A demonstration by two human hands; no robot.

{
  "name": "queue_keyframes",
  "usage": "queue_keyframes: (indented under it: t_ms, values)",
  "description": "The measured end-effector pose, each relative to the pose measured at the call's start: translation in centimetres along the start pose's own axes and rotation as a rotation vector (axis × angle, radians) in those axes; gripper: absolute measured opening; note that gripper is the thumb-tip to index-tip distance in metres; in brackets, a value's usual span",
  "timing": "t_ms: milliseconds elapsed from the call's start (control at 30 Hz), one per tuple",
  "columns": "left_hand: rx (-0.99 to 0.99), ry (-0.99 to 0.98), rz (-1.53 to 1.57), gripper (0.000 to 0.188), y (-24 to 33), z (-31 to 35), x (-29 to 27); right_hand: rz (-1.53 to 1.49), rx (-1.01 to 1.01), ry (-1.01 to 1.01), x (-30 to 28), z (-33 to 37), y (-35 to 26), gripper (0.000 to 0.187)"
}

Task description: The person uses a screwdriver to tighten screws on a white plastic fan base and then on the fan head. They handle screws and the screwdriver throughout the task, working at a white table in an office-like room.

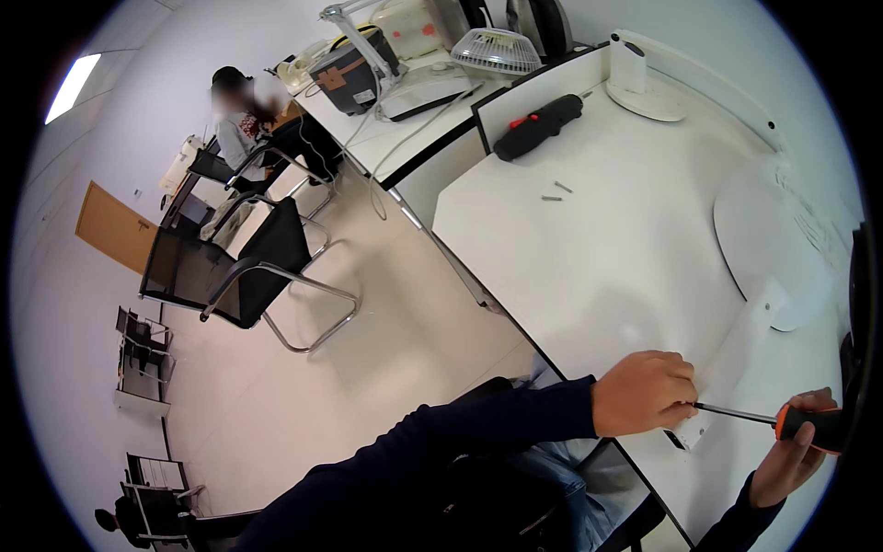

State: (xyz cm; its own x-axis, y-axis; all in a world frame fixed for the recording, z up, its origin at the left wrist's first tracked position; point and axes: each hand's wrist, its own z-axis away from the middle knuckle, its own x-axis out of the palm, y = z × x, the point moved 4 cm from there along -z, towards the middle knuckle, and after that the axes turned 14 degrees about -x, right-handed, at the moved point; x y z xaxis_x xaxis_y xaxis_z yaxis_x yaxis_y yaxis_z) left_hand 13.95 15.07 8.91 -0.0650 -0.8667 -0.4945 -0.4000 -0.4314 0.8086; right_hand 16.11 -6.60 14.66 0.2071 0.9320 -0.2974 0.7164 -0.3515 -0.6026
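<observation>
My right hand (789, 465), at the lower right, grips the black and orange handle of a screwdriver (736, 414). Its shaft points left, and the tip ends at the fingers of my left hand (644, 394). Those fingers are pinched together; whatever is between them is hidden. Just beneath both hands lies a long white flat bar (736, 354) with small holes, its lower end by my left fingertips. A white round disc (763, 244) sits at the bar's far end. Farther off on the table, two small screws (557, 192) lie near a black power screwdriver (543, 127) with a red switch.
A white round-based stand with a long arm (644, 97) rests at the table's far right. Beyond a low divider (543, 87), another desk holds a lamp, a grey bag (354, 74) and a fan-like appliance (497, 53). Left are a black chair (258, 258) and a seated person (244, 129).
</observation>
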Motion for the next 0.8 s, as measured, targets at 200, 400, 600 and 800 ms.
queue_keyframes:
  t_ms: [200,400,600,800]
  values:
    - [0.002,0.015,0.028,0.020,0.1,-0.2,-0.5,0.010,-0.137,0.002,0.2,-0.8,-1.1,0.039]
    - [-0.029,-0.012,0.092,0.036,-0.6,-0.4,-1.0,-0.105,-0.027,-0.069,0.4,-2.3,-2.2,0.027]
    - [-0.102,-0.034,0.126,0.025,-1.0,-0.6,-1.0,-0.093,-0.004,-0.088,2.2,-3.6,-3.2,0.026]
    - [-0.088,-0.004,0.156,0.021,-1.1,-0.7,-0.9,-0.148,0.008,-0.113,3.2,-3.8,-3.2,0.022]
